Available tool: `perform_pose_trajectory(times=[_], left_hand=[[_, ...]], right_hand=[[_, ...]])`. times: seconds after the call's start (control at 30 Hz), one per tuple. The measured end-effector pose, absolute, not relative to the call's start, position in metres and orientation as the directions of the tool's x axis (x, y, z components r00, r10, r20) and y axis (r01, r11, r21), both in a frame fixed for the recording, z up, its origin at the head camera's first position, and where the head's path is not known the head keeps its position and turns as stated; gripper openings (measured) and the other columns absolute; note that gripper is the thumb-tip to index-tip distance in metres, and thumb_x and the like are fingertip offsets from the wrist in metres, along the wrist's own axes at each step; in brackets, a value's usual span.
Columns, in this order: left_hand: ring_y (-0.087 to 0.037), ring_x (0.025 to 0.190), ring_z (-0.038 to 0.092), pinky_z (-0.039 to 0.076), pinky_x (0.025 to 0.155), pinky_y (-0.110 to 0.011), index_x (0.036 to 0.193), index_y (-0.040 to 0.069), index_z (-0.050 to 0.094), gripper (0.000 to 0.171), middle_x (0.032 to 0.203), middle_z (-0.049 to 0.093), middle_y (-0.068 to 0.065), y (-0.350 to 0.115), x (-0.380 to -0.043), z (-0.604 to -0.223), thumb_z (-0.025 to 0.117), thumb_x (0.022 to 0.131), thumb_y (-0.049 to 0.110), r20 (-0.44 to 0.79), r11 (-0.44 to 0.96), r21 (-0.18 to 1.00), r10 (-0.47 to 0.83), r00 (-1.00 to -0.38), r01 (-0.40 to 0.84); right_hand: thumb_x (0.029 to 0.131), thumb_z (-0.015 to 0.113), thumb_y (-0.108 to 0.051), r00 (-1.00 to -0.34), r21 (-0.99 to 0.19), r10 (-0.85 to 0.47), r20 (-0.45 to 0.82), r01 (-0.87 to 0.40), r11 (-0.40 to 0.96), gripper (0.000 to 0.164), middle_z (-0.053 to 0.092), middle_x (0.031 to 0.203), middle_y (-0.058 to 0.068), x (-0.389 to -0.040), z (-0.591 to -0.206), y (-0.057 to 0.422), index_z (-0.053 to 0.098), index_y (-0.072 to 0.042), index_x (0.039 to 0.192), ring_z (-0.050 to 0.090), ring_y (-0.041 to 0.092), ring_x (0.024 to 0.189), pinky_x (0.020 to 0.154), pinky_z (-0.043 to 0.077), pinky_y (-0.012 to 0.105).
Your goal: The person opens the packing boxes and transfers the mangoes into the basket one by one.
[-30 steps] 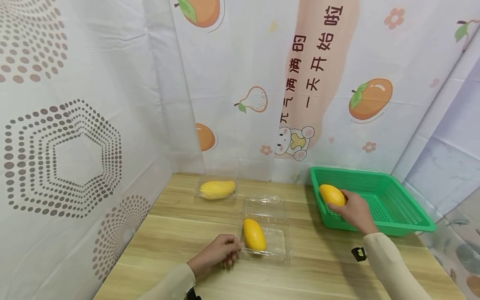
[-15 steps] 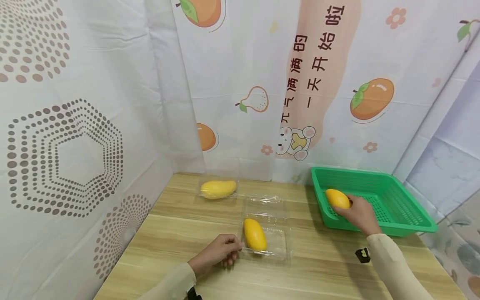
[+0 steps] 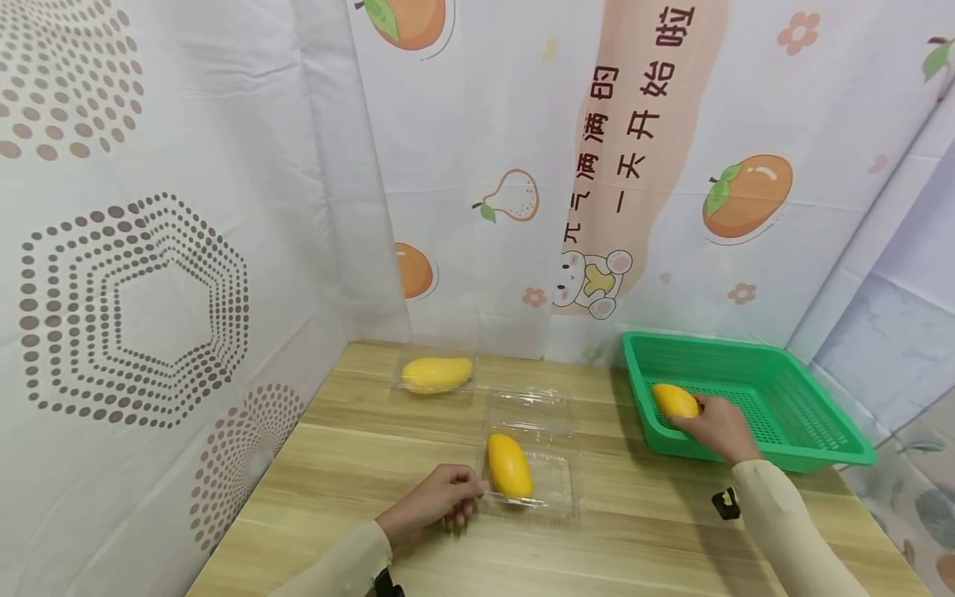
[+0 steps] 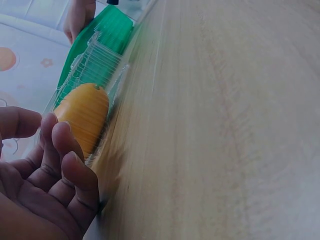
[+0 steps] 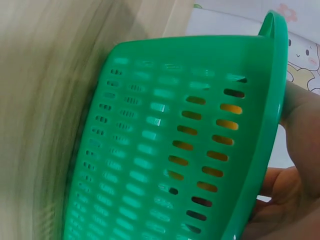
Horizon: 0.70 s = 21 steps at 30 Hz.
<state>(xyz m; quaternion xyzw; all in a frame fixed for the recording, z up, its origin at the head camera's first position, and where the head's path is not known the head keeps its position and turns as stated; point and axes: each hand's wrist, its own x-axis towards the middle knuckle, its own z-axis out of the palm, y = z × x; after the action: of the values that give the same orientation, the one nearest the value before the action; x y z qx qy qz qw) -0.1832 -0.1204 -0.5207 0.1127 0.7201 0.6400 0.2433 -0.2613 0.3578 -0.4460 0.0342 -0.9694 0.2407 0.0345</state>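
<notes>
Mango (image 3: 673, 400) gripped by right hand (image 3: 720, 428), to its left, inside green basket (image 3: 712, 361).

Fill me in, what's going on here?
A person's right hand holds a mango inside the green basket, below its rim; whether it touches the bottom is hidden. The left hand pinches the near-left corner of an open clear box, with a second mango inside. Behind, a paler yellow fruit sits in another clear box.
</notes>
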Motion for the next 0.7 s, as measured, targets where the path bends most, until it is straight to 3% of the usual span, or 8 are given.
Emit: perform_pose_trajectory(times=[0.2,0.37,0.6,0.7], left_hand=[[-0.011,0.057,0.054,0.043,0.05,-0.022,0.099,-0.005,0.065,0.033,0.073,0.06,-0.002,-0.12,-0.184,-0.522,0.064,0.102,0.028,-0.208,0.153,0.976,0.469,-0.858,-0.152],[-0.011,0.057,0.055,0.043,0.05,-0.022,0.1,-0.005,0.065,0.032,0.073,0.06,-0.002,-0.12,-0.186,-0.52,0.064,0.102,0.027,-0.215,0.156,0.975,0.473,-0.854,-0.159],[-0.012,0.058,0.055,0.044,0.051,-0.022,0.1,-0.006,0.065,0.032,0.073,0.06,-0.002,-0.119,-0.187,-0.517,0.063,0.103,0.026,-0.21,0.163,0.975,0.473,-0.856,-0.149],[-0.012,0.058,0.055,0.044,0.051,-0.022,0.099,-0.006,0.065,0.032,0.073,0.06,-0.002,-0.119,-0.186,-0.519,0.063,0.103,0.026,-0.215,0.166,0.974,0.472,-0.855,-0.153]], right_hand=[[0.091,0.074,-0.034,-0.996,-0.47,-0.069,0.049,-0.084,0.879,0.046,0.055,0.074,0.006,-0.266,-0.447,0.36,0.064,0.009,0.106,0.049,0.022,0.065,0.057,0.039,0.035],[0.092,0.074,-0.035,-0.997,-0.467,-0.075,-0.008,-0.063,0.882,0.046,0.053,0.072,0.005,-0.269,-0.444,0.362,0.067,0.008,0.106,0.048,0.021,0.064,0.057,0.038,0.035],[0.091,0.075,-0.035,-0.994,-0.472,-0.093,-0.058,-0.054,0.88,0.033,0.045,0.065,0.001,-0.274,-0.44,0.363,0.063,-0.005,0.084,0.043,0.019,0.061,0.058,0.035,0.034],[0.091,0.074,-0.035,-0.991,-0.466,-0.106,-0.086,-0.055,0.883,0.032,0.043,0.065,0.001,-0.276,-0.441,0.363,0.064,-0.005,0.083,0.042,0.018,0.062,0.059,0.035,0.034]])
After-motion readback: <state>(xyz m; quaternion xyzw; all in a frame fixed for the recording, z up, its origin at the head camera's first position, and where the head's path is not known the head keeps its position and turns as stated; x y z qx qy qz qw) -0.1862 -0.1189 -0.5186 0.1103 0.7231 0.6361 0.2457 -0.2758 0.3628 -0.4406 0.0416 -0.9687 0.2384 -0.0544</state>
